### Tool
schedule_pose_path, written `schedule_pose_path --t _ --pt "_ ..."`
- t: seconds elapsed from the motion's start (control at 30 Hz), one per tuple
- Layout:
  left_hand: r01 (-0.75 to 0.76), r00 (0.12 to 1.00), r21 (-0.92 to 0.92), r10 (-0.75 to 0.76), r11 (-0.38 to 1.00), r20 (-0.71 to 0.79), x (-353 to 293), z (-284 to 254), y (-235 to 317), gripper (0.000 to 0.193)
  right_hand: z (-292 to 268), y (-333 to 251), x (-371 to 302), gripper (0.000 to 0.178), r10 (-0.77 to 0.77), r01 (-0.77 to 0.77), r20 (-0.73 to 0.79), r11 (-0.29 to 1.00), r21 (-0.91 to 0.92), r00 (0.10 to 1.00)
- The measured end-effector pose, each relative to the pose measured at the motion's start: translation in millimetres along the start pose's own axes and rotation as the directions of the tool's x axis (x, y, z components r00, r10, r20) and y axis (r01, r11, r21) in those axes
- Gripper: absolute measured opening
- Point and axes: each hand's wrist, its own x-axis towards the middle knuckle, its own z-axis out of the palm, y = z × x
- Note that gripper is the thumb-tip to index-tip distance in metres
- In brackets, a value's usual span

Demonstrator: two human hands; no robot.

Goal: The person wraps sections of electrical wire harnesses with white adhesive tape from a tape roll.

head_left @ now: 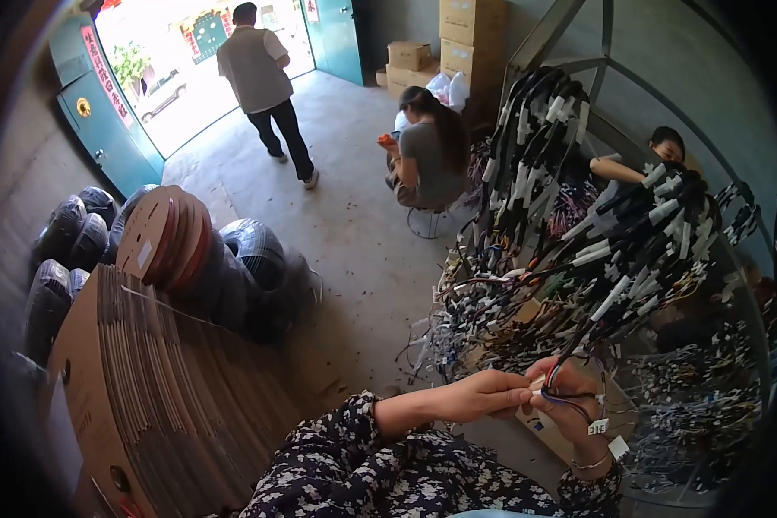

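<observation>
My left hand point(495, 395) reaches in from the left, its fingers pinched at a small white connector point(537, 385) on a wire harness. My right hand point(571, 413) is closed round the harness's thin coloured wires point(552, 371) beside that connector. From there a black-sleeved cable point(571, 344) runs up toward a hanging bundle of harnesses point(630, 259) with white sleeves and plugs. A white tag point(597, 426) hangs on a wire at my right wrist, and another white piece point(618, 446) lies close below it. Fingers partly cover the connector.
Piles of loose wire harnesses point(691, 414) lie at the right under a metal frame point(607, 34). Stacked cardboard sheets point(181, 380), cable reels point(160, 233) and wrapped coils point(255, 250) stand left. One person point(257, 69) is near the open doorway; another point(436, 155) sits; a third point(622, 169) is behind the harnesses.
</observation>
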Motion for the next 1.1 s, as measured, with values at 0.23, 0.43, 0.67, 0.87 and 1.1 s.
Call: schedule_pose_path --t 0.23,0.43,0.67,0.87,1.1 --pt "-0.036 0.937 0.444 0.184 0.896 -0.296 -7.6 5.5 29.2 0.021 14.1 -5.1 11.9 0.013 0.006 -0.001 -0.035 0.987 0.158 0.999" --pt "-0.083 0.945 0.628 0.262 0.774 -0.197 1.5 14.9 29.6 0.011 -1.3 -17.6 -10.6 0.03 0.288 -0.282 -0.033 0.95 0.133 0.957" --pt "-0.082 0.945 0.593 0.252 0.801 -0.209 -6.5 30.3 20.9 0.01 6.5 -5.7 -30.2 0.029 0.382 -0.365 -0.017 0.893 0.262 0.924" --pt "-0.072 0.928 0.636 0.286 0.769 -0.241 -7.8 32.1 22.3 0.007 11.0 -4.9 -34.2 0.026 0.304 -0.271 -0.075 0.918 0.289 0.95" --pt "-0.181 0.825 0.862 0.55 0.473 -0.128 -1.3 33.1 12.2 0.006 15.3 -21.6 -37.0 0.021 0.42 -0.354 -0.12 0.862 0.362 0.899"
